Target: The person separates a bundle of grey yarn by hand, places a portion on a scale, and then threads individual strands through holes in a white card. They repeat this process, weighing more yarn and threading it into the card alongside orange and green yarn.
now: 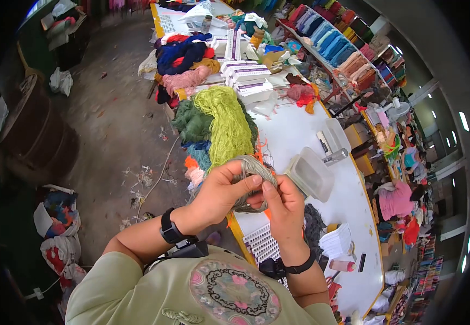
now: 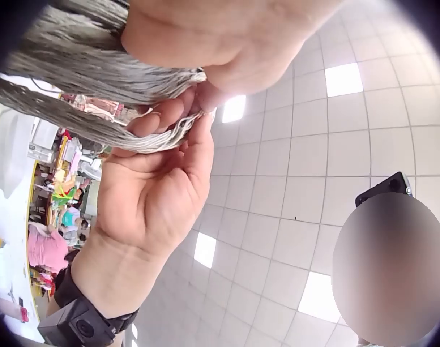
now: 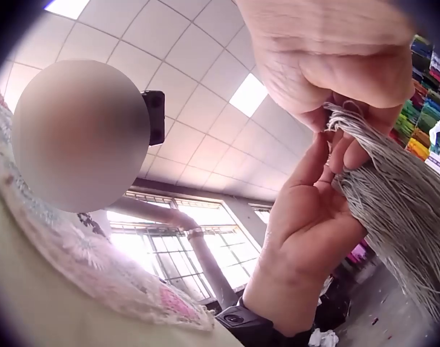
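A skein of grey-green yarn (image 1: 259, 169) is held up in front of the chest between both hands. The left hand (image 1: 221, 190) grips one side of it, thumb on top and fingers curled round the strands. Opposite it, the right hand (image 1: 284, 212) pinches strands at the skein's looped end. Thumbs and fingertips of the two hands meet closely there. In the left wrist view the grey yarn (image 2: 82, 65) splits into two bundles that run into the fingers. Its long strands (image 3: 400, 210) hang away from the hands in the right wrist view.
On the white table (image 1: 348, 287), beyond the hands, lie a lime-green yarn hank (image 1: 227, 124) and a dark green one (image 1: 191, 116). Clear plastic tubs (image 1: 313, 174) stand to the right. White boxes (image 1: 245, 78) are stacked farther back. A rusty drum (image 1: 37, 130) stands at left.
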A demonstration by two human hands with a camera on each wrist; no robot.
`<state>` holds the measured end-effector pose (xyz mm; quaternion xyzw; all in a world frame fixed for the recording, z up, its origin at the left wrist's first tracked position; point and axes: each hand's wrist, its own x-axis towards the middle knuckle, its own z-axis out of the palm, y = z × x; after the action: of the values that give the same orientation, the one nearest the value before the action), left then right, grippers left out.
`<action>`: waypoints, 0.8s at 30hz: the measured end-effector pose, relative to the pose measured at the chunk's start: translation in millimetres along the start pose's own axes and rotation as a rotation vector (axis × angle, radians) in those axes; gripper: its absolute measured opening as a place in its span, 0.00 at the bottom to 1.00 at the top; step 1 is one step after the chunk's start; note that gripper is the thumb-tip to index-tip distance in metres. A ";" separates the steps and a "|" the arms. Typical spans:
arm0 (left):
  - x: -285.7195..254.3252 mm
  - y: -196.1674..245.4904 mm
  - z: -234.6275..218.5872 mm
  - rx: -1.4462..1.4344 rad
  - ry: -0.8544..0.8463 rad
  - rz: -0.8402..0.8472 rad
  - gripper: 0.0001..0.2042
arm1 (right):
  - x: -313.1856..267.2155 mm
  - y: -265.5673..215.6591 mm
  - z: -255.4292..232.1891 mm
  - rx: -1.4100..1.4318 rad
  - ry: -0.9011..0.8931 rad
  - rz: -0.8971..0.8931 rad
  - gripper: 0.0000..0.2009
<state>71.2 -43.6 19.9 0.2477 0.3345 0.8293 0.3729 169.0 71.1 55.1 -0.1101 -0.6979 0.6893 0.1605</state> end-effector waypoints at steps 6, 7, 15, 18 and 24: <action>-3.5 -0.1 4.0 -0.110 0.019 -0.048 0.07 | -12.9 -9.4 5.2 0.020 0.131 -0.062 0.10; -4.2 1.9 7.7 -0.079 0.001 -0.052 0.07 | -14.8 -9.9 4.9 -0.025 0.129 -0.061 0.09; -1.6 -7.6 11.3 0.080 -0.059 -0.067 0.08 | -32.6 -14.8 2.5 -0.117 0.151 -0.050 0.10; 1.3 -10.7 13.4 0.105 -0.115 -0.055 0.09 | -37.0 -16.2 -1.6 -0.183 0.227 -0.019 0.10; 9.0 -6.4 9.7 -0.451 -0.194 -0.037 0.14 | -32.7 -7.1 -56.5 0.414 0.685 -0.056 0.11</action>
<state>75.1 -29.8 23.0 0.2304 0.1080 0.8484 0.4641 220.9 111.1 59.7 -0.2797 -0.4530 0.7341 0.4216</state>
